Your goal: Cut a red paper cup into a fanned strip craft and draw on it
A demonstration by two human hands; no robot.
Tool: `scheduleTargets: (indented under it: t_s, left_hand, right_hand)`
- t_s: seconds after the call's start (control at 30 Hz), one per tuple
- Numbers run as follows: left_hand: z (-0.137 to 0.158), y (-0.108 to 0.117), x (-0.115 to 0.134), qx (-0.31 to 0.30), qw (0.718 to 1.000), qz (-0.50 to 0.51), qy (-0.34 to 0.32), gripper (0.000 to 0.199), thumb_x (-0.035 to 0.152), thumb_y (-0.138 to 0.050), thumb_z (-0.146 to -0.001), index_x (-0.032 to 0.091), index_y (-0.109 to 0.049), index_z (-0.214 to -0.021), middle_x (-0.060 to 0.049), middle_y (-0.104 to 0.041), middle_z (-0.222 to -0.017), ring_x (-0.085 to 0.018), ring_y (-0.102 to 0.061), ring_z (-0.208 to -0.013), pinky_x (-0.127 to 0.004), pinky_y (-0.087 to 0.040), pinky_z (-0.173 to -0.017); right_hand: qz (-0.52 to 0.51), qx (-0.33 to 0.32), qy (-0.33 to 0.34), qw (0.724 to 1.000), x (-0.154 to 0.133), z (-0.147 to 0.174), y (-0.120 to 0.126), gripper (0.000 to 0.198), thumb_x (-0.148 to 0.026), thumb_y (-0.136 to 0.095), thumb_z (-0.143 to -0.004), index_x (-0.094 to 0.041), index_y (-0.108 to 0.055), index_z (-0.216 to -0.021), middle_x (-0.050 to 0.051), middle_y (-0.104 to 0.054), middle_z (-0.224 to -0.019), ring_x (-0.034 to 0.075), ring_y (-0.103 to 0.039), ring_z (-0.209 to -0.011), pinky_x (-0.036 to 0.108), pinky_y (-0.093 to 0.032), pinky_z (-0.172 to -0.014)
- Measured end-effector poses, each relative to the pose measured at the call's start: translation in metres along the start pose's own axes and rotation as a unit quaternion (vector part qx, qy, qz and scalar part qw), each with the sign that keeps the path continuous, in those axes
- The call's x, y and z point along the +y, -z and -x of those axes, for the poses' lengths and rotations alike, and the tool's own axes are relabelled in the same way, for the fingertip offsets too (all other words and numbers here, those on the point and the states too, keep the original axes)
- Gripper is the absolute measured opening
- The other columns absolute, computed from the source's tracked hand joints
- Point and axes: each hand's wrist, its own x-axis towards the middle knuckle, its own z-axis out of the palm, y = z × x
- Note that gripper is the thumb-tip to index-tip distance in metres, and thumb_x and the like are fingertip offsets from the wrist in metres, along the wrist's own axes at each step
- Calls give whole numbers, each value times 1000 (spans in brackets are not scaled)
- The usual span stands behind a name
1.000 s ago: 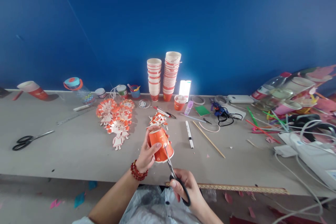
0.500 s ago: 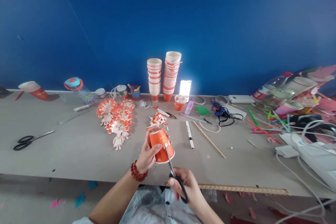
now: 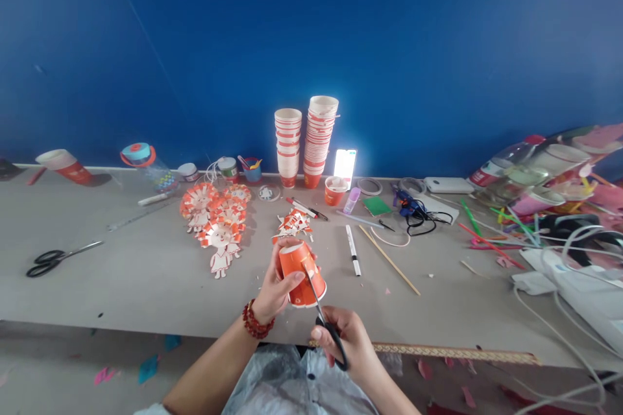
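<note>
My left hand (image 3: 276,286), with a red bead bracelet at the wrist, grips an orange paper cup (image 3: 298,272) turned rim down and tilted. The fingers wrap behind it and the thumb presses on its front. In my right hand (image 3: 346,342) is a pair of black-handled scissors (image 3: 335,343). Their blades lie against the cup's side, running up from the rim, where a cut shows. Just beyond the cup is a pile of orange and white paper scraps (image 3: 294,223). Several cut paper dolls with fringed orange heads (image 3: 220,233) lie to the left.
Two tall stacks of paper cups (image 3: 288,149) stand by the blue wall, beside a lit phone (image 3: 345,165). A white marker (image 3: 353,251) and wooden sticks (image 3: 389,259) lie right of my hands. Other scissors (image 3: 61,258) rest far left; cables and a power strip (image 3: 579,292) crowd the right.
The scissor blades have closed further along the cup's side, and the rim edge has parted slightly at the cut. Both hands keep their hold; the whole view shifts slightly.
</note>
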Motion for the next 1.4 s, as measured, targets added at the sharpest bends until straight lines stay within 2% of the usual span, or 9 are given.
scheduleTargets:
  t_s: [0.33,0.77,1.0,1.4]
  left_hand:
    - [-2,-3,3,-13,1000,10,-11,50,30,-72,-80,29,-46,-122,-6,-58,-108,-24,-60,-103,-43,-53,-89]
    - [-4,4,1,-36,999,-3,-28,52,25,-71,-80,29,-42,-123,-6,-56,-112,-22,-59,-101,-40,-53,-86]
    - [1,1,-5,-45,999,-16,-16,48,24,-69,-82,28,-42,-121,-6,-57,-111,-20,-60,-97,-33,-53,-79]
    - [1,1,-8,-45,999,-16,-19,56,25,-69,-81,28,-39,-127,-6,-58,-109,-20,-60,-96,-32,-52,-78]
  right_hand:
    - [4,-24,10,1000,0,-2,1,63,-79,-61,-70,-19,-44,-63,-7,-39,-46,10,-48,-38,19,-23,-39]
    - [-22,-54,10,998,-20,0,4,63,-78,-58,-73,-17,-49,-58,-1,-50,-41,8,-40,-36,21,-23,-42]
    - [-39,-40,34,998,-23,-2,2,61,-76,-58,-76,-16,-54,-64,-1,-53,-43,8,-40,-37,21,-29,-43]
    - [-22,-4,13,1000,-13,-1,-1,63,-79,-60,-70,-17,-51,-66,-4,-47,-45,7,-37,-34,19,-27,-36]
